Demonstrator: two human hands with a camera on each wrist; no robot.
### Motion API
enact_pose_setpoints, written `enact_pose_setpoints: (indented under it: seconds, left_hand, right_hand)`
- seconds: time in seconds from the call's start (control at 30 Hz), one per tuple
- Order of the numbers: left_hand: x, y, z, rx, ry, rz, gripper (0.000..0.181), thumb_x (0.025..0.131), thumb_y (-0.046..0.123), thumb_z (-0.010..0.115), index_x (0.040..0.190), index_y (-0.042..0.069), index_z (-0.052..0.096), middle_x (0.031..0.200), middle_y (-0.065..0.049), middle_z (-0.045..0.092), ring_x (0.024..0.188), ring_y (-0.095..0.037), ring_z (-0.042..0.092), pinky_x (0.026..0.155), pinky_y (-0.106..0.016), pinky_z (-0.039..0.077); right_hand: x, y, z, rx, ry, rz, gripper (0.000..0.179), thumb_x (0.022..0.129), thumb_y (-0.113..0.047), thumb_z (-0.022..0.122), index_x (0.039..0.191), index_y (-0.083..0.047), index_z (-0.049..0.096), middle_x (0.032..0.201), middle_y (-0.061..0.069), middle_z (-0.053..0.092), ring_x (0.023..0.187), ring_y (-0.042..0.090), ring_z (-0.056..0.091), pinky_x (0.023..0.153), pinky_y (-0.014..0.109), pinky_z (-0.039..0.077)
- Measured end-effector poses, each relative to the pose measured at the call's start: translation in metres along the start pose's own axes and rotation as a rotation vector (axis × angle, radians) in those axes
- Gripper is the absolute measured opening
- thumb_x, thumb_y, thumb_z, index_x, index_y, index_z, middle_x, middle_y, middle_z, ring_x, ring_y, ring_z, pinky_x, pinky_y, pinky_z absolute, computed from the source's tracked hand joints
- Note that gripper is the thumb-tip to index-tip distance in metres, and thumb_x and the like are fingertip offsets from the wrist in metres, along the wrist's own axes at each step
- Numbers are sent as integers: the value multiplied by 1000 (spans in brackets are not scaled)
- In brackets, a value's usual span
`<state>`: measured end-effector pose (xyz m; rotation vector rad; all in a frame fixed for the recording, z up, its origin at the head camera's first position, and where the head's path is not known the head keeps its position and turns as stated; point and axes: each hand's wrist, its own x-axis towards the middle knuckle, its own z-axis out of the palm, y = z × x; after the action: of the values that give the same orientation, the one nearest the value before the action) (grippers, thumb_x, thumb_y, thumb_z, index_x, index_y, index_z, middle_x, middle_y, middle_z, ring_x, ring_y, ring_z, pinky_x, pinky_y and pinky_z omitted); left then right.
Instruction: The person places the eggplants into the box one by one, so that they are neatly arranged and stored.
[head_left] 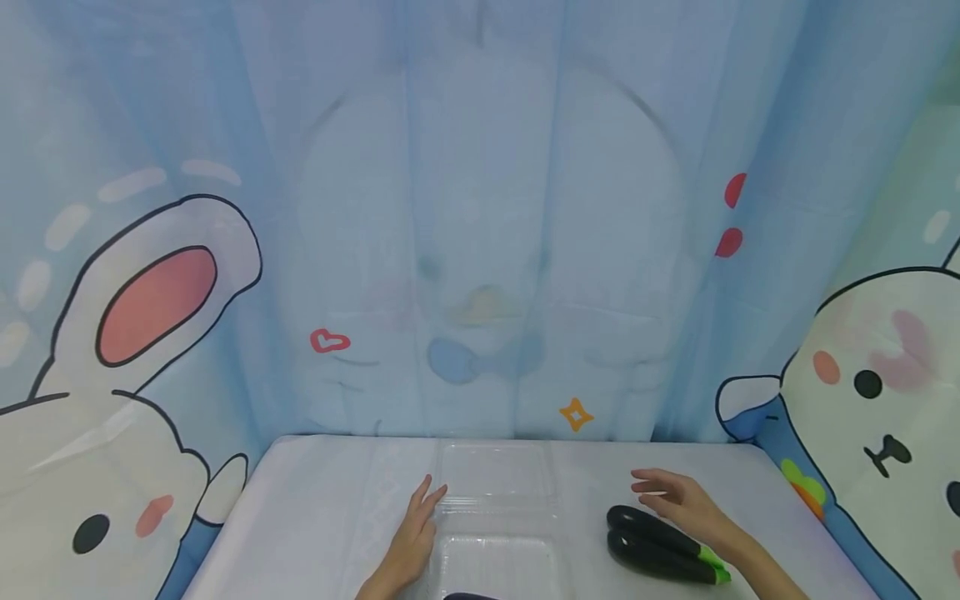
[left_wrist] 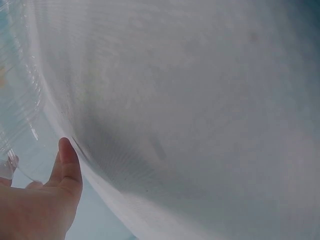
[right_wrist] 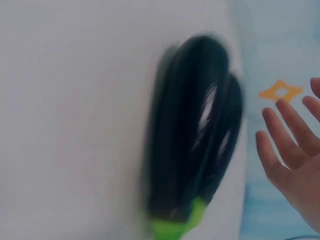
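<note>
Head view: we have two glossy black, elongated eggplants with bright green caps (head_left: pixel 656 546) side by side on the white cloth-covered surface (head_left: pixel 300 517), right of the clear plastic hinged container (head_left: pixel 498 503), which lies spread flat. Right hand (head_left: pixel 686 504) hovers near their far side, grip wide, holding nothing. Left hand (head_left: pixel 411 546) is at the container's left edge, grip wide, fingers straight; contact we can't confirm. A dark smooth object (head_left: pixel 468 596) is cut off at the bottom edge, can't identify it. Left wrist: clear ribbed plastic near the fingers. Looks light, so we'd expect an off-centre push to skid it. Right wrist: eggplants blurred, fingers spread, well apart from them. Slick rounded skins: a one-sided nudge could roll them, a loose hold could drop one
</note>
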<state>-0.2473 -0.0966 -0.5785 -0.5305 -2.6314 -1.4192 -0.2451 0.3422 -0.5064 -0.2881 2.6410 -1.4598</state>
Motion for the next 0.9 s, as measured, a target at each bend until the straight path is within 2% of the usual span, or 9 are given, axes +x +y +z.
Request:
enact_pose_setpoints:
  seconds: [0.17,0.27,0.43,0.6,0.9]
  left_hand:
    - [0,0,-1,4,2,0,53,93,-2,29,144,0,46,158,-26,21,142,-48,24,110,-65,24]
    - [1,1,-1,2,3,0,53,93,-2,30,144,0,46,158,-26,21,142,-49,24,111,-66,24]
    - [0,0,0,3,11,10,53,93,-2,30,143,-1,47,157,-27,22,142,-49,25,110,-65,25]
    - [-1,-1,1,6,19,21,52,94,-2,30,143,-1,47,157,-28,23,142,-48,26,110,-65,26]
    - [-1,-2,0,-4,16,15,52,94,-2,31,143,0,47,157,-27,22,142,-48,24,110,-65,24]
  right_hand:
    - [-3,22,-7,-31,96,52,48,97,-14,61,137,10,48,123,29,62,106,38,65,82,46,58]
    - [-5,31,-13,-48,125,85,48,97,-12,60,137,10,48,123,28,62,106,38,64,82,46,58]
    - [-6,49,-19,-46,134,143,48,97,-14,60,137,11,47,124,29,62,107,39,64,82,46,58]
    - [-6,64,-18,-29,137,211,50,97,-18,61,137,9,48,124,27,62,107,39,63,82,49,57]
    - [-6,71,-10,-26,142,227,50,95,-18,65,133,11,51,115,24,67,101,34,67,82,44,58]
